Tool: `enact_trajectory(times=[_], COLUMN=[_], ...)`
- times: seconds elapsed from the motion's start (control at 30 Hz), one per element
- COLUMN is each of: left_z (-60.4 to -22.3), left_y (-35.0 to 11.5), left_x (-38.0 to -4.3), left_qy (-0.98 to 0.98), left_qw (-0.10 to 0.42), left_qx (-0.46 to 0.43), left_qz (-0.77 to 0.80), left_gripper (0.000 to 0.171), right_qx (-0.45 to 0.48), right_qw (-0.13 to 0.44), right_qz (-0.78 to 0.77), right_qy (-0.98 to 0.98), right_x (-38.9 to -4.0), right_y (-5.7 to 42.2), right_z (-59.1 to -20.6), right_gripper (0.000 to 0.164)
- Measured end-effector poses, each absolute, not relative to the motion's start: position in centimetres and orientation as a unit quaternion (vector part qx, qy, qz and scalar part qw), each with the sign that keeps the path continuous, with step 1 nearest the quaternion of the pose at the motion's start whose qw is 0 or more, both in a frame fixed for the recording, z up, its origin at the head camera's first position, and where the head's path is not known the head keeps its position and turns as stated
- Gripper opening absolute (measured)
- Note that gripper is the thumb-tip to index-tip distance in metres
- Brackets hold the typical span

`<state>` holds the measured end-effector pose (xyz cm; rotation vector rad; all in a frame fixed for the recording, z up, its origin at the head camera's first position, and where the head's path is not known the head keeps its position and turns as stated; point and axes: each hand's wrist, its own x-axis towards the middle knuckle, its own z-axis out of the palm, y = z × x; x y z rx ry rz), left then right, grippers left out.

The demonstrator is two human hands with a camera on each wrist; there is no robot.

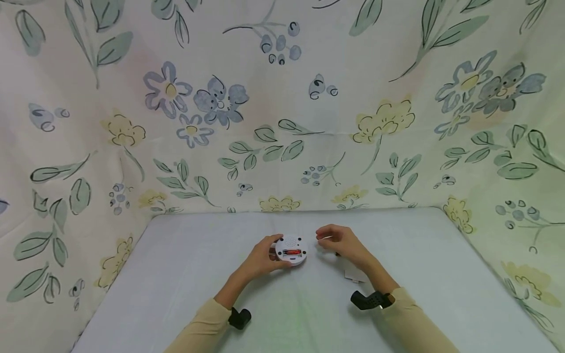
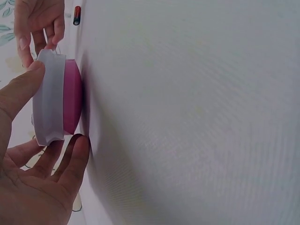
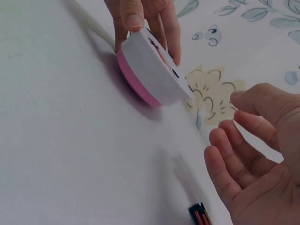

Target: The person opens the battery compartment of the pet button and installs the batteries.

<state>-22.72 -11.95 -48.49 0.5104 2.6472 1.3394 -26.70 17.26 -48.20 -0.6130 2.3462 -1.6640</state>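
My left hand (image 1: 259, 259) grips a round white device (image 1: 292, 260) by its rim, thumb on one edge and fingers on the opposite one. The device's pink side (image 2: 72, 96) faces the table. Its underside is turned up, showing small dark feet, speaker holes and an uncovered battery slot with a red battery (image 1: 292, 252) in it. To the right of the device hovers my right hand (image 1: 342, 242), fingers loosely bent and nothing between them. A loose red-and-black battery (image 3: 200, 214) lies on the table near that hand; in the head view the hand mostly hides it.
A small pale flat piece (image 1: 354, 274) lies on the white table (image 1: 198, 274) beside the right forearm, partly covered by it. Floral cloth (image 1: 282, 108) hangs behind the table and along both sides. Each wrist wears a black camera.
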Motion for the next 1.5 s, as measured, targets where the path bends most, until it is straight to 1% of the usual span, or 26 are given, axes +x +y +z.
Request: enact_trajectory(times=[0.23,0.43,0.83,1.07,1.27,1.5], left_z=[-48.4,-48.5,-48.4,-48.3,-48.4,-48.4], left_y=[-12.1,-12.0,-12.0,-12.1,-12.1,-12.1], left_x=[-22.6,-22.6,-22.6,-22.6,-22.6,-22.5], left_qy=[0.877,0.875,0.873,0.873,0.875,0.875], left_qw=[0.062,0.068,0.068,0.069,0.068,0.071], left_qx=[0.176,0.166,0.176,0.174,0.173,0.172], left_qz=[0.442,0.451,0.449,0.45,0.447,0.447], left_gripper=[0.085,0.085,0.085,0.084,0.084,0.084], right_qx=[-0.195,-0.207,-0.204,-0.21,-0.24,-0.258], right_qw=[0.088,0.066,0.033,0.037,0.03,0.012], right_qz=[-0.558,-0.551,-0.539,-0.527,-0.501,-0.457], right_qy=[0.802,0.805,0.816,0.823,0.831,0.851], right_x=[-26.4,-26.3,-25.9,-25.5,-25.1,-24.3], right_y=[18.8,20.4,23.2,24.4,25.0,25.1], right_z=[-47.9,-47.9,-47.7,-48.1,-49.1,-49.5], right_gripper=[0.037,0.036,0.035,0.036,0.033,0.043])
